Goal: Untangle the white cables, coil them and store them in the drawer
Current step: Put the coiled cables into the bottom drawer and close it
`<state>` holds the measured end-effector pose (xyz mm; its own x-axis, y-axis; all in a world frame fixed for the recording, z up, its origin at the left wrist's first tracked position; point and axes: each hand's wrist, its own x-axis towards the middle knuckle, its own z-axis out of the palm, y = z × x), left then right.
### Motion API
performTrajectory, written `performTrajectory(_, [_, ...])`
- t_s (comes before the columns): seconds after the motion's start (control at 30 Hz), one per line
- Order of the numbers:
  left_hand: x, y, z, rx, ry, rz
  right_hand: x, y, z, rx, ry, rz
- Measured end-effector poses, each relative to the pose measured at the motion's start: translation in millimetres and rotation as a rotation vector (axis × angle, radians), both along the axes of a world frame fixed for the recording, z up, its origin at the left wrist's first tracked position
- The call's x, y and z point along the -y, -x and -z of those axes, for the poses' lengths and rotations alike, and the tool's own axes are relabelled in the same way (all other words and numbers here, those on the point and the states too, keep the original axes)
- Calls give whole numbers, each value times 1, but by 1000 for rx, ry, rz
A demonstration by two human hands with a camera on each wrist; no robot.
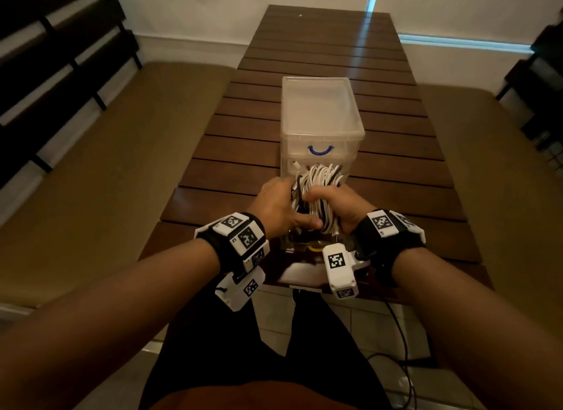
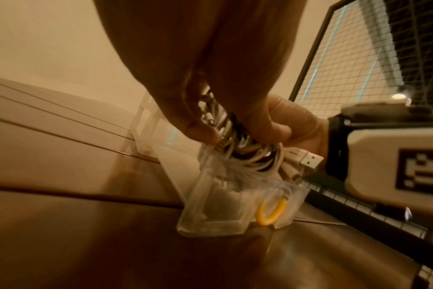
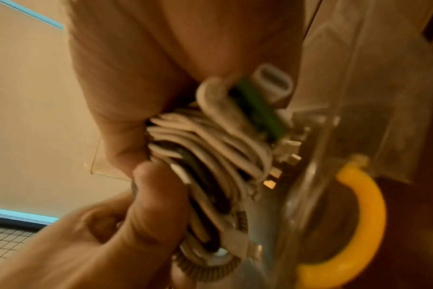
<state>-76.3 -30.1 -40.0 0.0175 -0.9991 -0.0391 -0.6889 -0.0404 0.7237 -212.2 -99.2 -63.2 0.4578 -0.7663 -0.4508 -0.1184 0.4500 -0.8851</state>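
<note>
A bundle of coiled white cables (image 1: 321, 181) is held upright between both hands, just in front of the clear drawer unit (image 1: 320, 113). My left hand (image 1: 280, 208) grips its left side, thumb across the front. My right hand (image 1: 341, 205) is wrapped round its right side. Under the bundle the lower drawer (image 1: 292, 245) with a yellow handle (image 1: 315, 247) stands pulled out. In the left wrist view the cables (image 2: 237, 152) hang into the drawer (image 2: 210, 215), a USB plug (image 2: 309, 160) sticking out. The right wrist view shows the coils (image 3: 210, 148) against the drawer wall (image 3: 309, 176).
The upper drawer with a blue handle (image 1: 320, 149) is closed. The unit stands on a dark slatted wooden table (image 1: 335, 43), with cushioned benches on the left (image 1: 106, 165) and right (image 1: 502, 181). A black cord (image 1: 402, 348) lies on the tiled floor by my legs.
</note>
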Motion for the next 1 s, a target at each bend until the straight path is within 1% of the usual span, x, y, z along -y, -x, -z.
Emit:
performTrajectory(0.1, [-3,1,7,-65,-15,-53,2,-1,-1,-67,1,-59])
performTrajectory(0.13, [-4,1,8,-64,-14,-57,3,-1,-1,-94,0,-65])
performTrajectory(0.23, [-6,0,10,11,-5,-52,4,-3,3,-129,8,-25])
performTrajectory(0.33, [-8,-2,7,67,-59,-51,2,-7,10,-116,48,43])
performTrajectory(0.4, [-7,-3,6,93,-92,-51,1,-9,18,-140,119,120])
performTrajectory(0.5, [-4,-5,6,129,-136,-25,-3,-12,17,-282,280,201])
performTrajectory(0.57, [-3,-6,5,140,-137,-21,-4,-10,19,-341,359,231])
performTrajectory(0.7, [-3,1,8,137,-71,-61,-9,-9,21,-496,582,191])
performTrajectory(0.77, [-3,6,10,146,-61,-74,-13,-9,21,-562,638,204])
performTrajectory(0.83, [-2,9,10,170,-40,-59,-17,-9,20,-564,711,244])
performTrajectory(0.9, [-1,10,9,204,-19,-36,-20,-9,20,-527,781,283])
performTrajectory(1.0, [3,14,13,249,-43,-33,-21,-9,19,-534,863,294])
